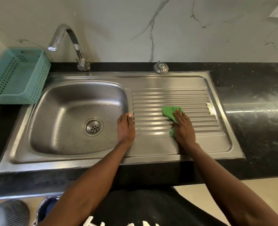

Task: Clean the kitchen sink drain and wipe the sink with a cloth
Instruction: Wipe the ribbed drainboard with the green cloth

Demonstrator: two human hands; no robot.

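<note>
Steel sink (79,152) wiped on its ribbed drainboard (192,101)

The left hand (126,128) is rested flat and relaxed on the basin's edge; the crumpled green cloth (170,112) is pressed onto the ribs beneath the right hand (183,128), fingers straight.
</note>
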